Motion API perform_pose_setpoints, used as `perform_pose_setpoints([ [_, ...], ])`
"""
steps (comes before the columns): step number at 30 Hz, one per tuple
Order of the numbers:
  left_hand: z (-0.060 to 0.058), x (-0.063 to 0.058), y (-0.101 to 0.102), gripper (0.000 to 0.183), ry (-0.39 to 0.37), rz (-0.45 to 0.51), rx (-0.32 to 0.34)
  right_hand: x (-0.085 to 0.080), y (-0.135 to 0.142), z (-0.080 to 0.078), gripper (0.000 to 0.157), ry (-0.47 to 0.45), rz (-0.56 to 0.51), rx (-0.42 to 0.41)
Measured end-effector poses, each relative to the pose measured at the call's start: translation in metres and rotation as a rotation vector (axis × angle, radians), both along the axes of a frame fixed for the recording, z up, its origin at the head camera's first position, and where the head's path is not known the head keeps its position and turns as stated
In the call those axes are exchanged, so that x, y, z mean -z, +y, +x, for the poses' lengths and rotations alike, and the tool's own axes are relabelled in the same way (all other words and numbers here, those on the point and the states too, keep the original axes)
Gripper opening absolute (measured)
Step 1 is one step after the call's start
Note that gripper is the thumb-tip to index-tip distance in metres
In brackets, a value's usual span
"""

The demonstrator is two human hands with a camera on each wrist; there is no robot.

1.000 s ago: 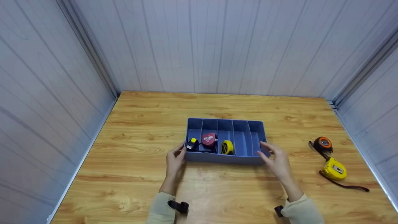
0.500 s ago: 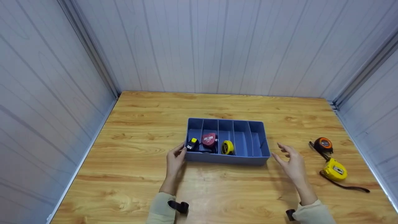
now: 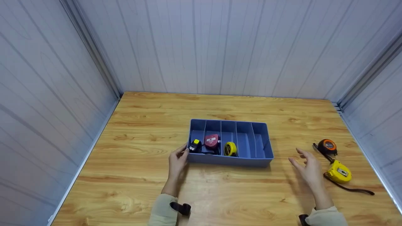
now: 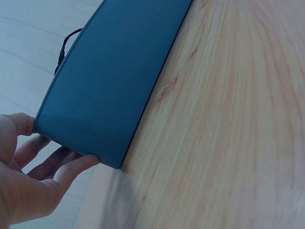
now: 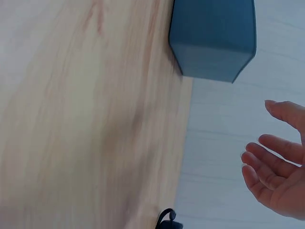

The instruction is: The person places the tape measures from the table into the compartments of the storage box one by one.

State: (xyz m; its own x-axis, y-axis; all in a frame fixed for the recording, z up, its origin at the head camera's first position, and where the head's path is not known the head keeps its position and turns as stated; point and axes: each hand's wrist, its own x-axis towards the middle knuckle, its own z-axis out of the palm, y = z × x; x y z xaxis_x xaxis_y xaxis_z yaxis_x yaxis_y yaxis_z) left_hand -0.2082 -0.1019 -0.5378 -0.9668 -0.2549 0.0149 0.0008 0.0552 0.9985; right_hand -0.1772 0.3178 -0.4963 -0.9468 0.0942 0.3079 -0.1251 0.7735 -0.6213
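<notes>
A blue box with upright dividers (image 3: 230,161) sits on the wooden table. Its left compartments hold a black tape measure with a yellow top (image 3: 195,146), a dark red tape measure (image 3: 212,141) and a round yellow tape measure (image 3: 230,149). My left hand (image 3: 177,161) holds the box's left end near the front corner; in the left wrist view its thumb is at the rim and fingertips touch the end wall (image 4: 83,145). My right hand (image 3: 310,171) hovers apart from the box, fingers loosely bent and holding nothing, between the box and two other tape measures.
On the right side of the table lie a black and orange tape measure (image 3: 328,147) and a larger yellow tape measure (image 3: 339,171) with a dark wrist strap (image 3: 356,190). Pale panel walls (image 3: 207,47) close in the back and both sides.
My right hand has left the box's right end and moved right, towards the loose tape measures. My left hand stays at the left end, and the box has barely shifted.
</notes>
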Motion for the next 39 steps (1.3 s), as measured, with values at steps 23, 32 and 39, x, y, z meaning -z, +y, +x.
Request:
perform_pose_setpoints([
  [23,-0.002,-0.001,0.001,0.029,-0.006,0.075,-0.004,0.014,0.056,0.004,0.064,-0.206,0.104,0.118],
  [32,0.0,0.0,0.001,0.029,-0.029,0.029,-0.009,0.021,0.074,0.005,0.068,-0.137,0.124,0.186],
  [39,-0.001,0.001,0.001,0.028,-0.005,0.005,-0.013,0.023,0.088,0.004,0.079,-0.219,0.148,0.251],
])
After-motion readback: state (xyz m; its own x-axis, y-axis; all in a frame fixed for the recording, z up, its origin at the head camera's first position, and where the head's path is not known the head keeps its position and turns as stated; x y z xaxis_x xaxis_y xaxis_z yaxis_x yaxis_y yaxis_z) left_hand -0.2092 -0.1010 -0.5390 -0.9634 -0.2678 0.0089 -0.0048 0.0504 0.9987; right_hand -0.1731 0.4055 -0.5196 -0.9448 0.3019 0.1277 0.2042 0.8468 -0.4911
